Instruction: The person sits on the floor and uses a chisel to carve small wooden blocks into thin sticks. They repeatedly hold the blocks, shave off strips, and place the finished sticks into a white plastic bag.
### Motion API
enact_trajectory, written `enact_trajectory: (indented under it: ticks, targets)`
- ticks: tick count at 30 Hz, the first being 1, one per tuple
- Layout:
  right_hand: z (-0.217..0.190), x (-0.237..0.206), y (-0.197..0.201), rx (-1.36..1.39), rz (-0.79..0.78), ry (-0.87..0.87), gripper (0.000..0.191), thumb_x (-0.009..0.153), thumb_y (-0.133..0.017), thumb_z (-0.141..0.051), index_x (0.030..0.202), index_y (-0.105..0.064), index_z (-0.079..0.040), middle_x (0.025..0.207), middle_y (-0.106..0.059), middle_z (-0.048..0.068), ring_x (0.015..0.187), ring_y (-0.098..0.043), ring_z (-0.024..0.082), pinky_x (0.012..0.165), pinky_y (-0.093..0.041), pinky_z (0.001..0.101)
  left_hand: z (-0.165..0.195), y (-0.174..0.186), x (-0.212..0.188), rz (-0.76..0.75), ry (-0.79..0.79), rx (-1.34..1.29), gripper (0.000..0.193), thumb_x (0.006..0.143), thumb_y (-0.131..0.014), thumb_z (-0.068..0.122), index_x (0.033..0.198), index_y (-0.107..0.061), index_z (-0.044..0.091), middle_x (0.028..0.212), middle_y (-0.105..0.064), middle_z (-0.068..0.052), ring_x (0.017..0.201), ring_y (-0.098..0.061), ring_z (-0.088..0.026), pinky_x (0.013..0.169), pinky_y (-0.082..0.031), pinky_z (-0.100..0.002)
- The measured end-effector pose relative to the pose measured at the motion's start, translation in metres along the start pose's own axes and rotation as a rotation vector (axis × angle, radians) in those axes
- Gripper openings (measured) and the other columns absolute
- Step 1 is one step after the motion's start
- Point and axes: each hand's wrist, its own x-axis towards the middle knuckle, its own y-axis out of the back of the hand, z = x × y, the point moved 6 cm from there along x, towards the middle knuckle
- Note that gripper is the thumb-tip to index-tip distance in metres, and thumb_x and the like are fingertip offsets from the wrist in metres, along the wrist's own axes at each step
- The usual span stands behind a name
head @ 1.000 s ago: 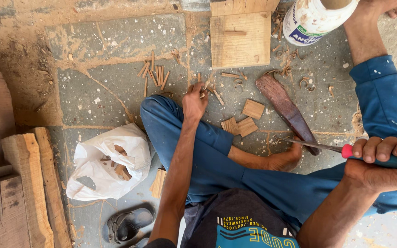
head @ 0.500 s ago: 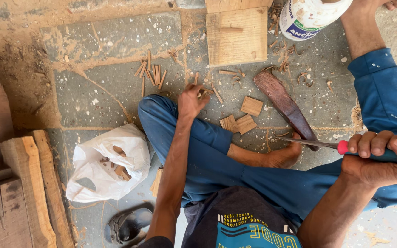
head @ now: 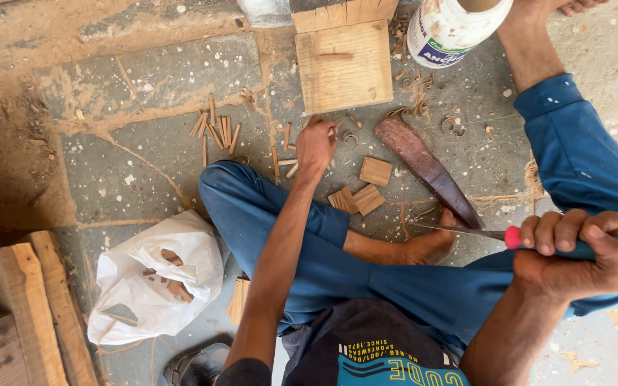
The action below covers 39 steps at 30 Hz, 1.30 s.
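I sit cross-legged on a stone floor in blue trousers. My left hand point(head: 315, 145) reaches forward past my knee, its fingers down on small wooden sticks point(head: 287, 154) on the floor; whether it grips one is hidden. My right hand point(head: 572, 250) is fisted around the red-and-teal handle of a chisel point(head: 516, 236), whose thin metal blade points left over my foot. Small square wood pieces point(head: 366, 189) lie just right of the left hand.
A square wooden block point(head: 345, 66) lies ahead, a white plastic jar point(head: 452, 28) beside it. A dark curved blade-like slab point(head: 427, 168) lies on the floor. More sticks point(head: 216, 131) lie to the left, also a white plastic bag point(head: 155, 282) and planks point(head: 19, 307).
My left hand has stayed at the sticks near the block, shifting only slightly. The right hand keeps its grip on the chisel.
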Motion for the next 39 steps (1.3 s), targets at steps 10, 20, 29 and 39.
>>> enact_trajectory:
  ticks: [10,20,29,39]
  targets:
    - [0.018,0.004,0.005,0.012,-0.083,-0.081,0.024,0.107,-0.052,-0.014,0.083,-0.049,-0.009,0.064,-0.047,0.007,0.054,-0.042,0.021,0.054,-0.038,0.04,-0.066,-0.01,-0.057,-0.123,0.659,-0.69,0.016,0.087,-0.076,0.017,0.083,-0.082,0.003,0.065,-0.071,-0.007,0.047,-0.054,-0.012,0.043,-0.04,-0.031]
    - [0.006,-0.005,-0.002,0.034,-0.101,-0.066,0.025,0.109,-0.052,-0.014,0.085,-0.05,-0.008,0.066,-0.049,0.009,0.054,-0.042,0.022,0.054,-0.035,0.0388,-0.052,0.039,-0.064,0.388,0.157,-0.111,0.013,0.084,-0.074,0.019,0.088,-0.083,0.01,0.082,-0.077,-0.011,0.062,-0.072,-0.021,0.056,-0.057,-0.035]
    - [0.006,-0.006,0.005,0.061,-0.121,-0.081,0.024,0.108,-0.053,-0.014,0.085,-0.049,-0.009,0.065,-0.049,0.008,0.054,-0.043,0.021,0.053,-0.036,0.0374,-0.087,0.048,-0.094,0.679,0.202,-0.874,0.029,0.105,-0.069,0.013,0.129,-0.067,-0.003,0.114,-0.067,-0.015,0.094,-0.068,-0.02,0.082,-0.058,-0.032]
    - [-0.004,-0.007,0.018,0.03,-0.104,-0.028,0.031,0.113,-0.056,-0.016,0.084,-0.05,-0.011,0.065,-0.052,0.005,0.054,-0.044,0.017,0.056,-0.038,0.0352,-0.091,0.022,-0.095,0.219,0.555,-1.784,0.051,0.098,-0.06,0.002,0.145,-0.045,-0.008,0.122,-0.069,-0.027,0.109,-0.072,-0.041,0.096,-0.064,-0.05]
